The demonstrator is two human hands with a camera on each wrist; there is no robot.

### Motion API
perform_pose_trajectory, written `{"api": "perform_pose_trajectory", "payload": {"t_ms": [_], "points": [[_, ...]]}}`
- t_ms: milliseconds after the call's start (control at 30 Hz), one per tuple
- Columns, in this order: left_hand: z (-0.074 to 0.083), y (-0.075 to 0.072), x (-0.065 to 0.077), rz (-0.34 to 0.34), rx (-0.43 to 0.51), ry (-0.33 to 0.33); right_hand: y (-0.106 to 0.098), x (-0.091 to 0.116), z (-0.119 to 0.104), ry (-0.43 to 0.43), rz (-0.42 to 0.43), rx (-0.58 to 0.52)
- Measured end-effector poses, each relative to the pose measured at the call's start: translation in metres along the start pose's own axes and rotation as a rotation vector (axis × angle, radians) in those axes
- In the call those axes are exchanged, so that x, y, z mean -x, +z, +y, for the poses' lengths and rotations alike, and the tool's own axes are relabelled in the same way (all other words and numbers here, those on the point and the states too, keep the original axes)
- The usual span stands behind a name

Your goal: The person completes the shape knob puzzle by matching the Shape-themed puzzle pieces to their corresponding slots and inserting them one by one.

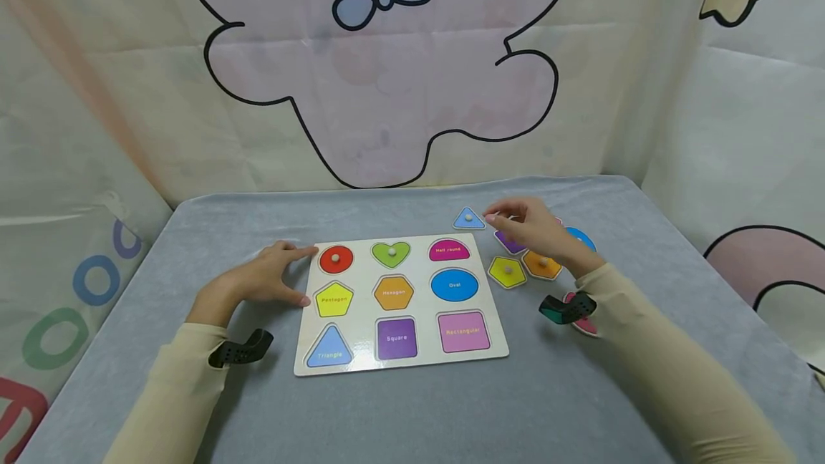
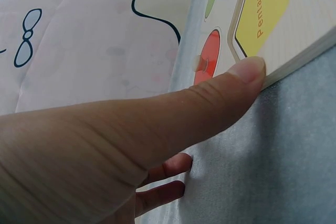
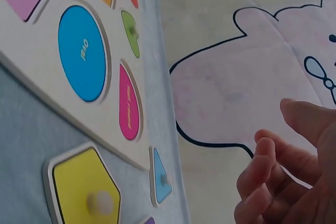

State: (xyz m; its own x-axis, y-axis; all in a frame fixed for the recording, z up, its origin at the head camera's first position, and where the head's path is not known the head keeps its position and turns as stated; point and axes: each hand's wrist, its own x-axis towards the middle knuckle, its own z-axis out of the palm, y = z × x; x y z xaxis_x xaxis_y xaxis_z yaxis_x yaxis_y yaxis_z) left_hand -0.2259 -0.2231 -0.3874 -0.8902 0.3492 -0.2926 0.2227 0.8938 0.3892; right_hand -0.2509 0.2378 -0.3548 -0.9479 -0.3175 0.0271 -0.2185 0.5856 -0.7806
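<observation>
Head view: puzzle board (image 1: 364, 306) lies mid-frame on a grey-blue cloth (image 1: 412, 421), labels facing the person, prob. so the names read easily. Red circle (image 1: 336, 259) & green heart (image 1: 390, 255), top row, show knobs, i.e. seated; the other slots show just printed names. L hand (image 1: 266, 274), left of centre, is spread along the board's left side, index at top corner, thumb at edge, gripping nothing; prob. to steady it. R hand (image 1: 531, 228), right of centre, is just beside the blue triangle (image 1: 468, 219), holding nothing. Loose yellow pentagon (image 1: 507, 273), orange hexagon (image 1: 541, 266), etc. sit right of the board, prob. for easy R reach.

L wrist view: thumb stretches to upper right, tip on the board's edge, not pinching; prob. a brace vs. sliding.

R wrist view: R hand at lower right, fingers loosely bent, thumb apart; blue triangle, bottom centre, isn't touched.
</observation>
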Motion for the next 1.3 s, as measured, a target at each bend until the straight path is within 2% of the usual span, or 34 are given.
{"api": "perform_pose_trajectory", "payload": {"t_ms": [200,467,767,1067,1167,1300], "points": [[-0.002,0.0,0.0,-0.002,0.005,-0.009,-0.016,0.009,0.007,-0.007,-0.003,0.045],[-0.002,0.002,0.0,-0.006,0.012,-0.018,-0.033,0.032,0.026,0.011,-0.001,0.086],[0.0,0.001,0.001,-0.013,0.017,-0.03,-0.041,0.056,0.053,0.028,-0.068,0.027],[0.002,0.001,0.001,-0.009,0.011,-0.015,-0.054,0.08,0.08,0.113,-0.242,0.007],[0.002,0.001,0.0,-0.008,0.006,-0.01,-0.059,0.087,0.087,0.107,-0.324,-0.017],[0.002,0.0,0.001,-0.008,0.007,-0.013,-0.065,0.093,0.097,0.054,-0.428,-0.072]]}}
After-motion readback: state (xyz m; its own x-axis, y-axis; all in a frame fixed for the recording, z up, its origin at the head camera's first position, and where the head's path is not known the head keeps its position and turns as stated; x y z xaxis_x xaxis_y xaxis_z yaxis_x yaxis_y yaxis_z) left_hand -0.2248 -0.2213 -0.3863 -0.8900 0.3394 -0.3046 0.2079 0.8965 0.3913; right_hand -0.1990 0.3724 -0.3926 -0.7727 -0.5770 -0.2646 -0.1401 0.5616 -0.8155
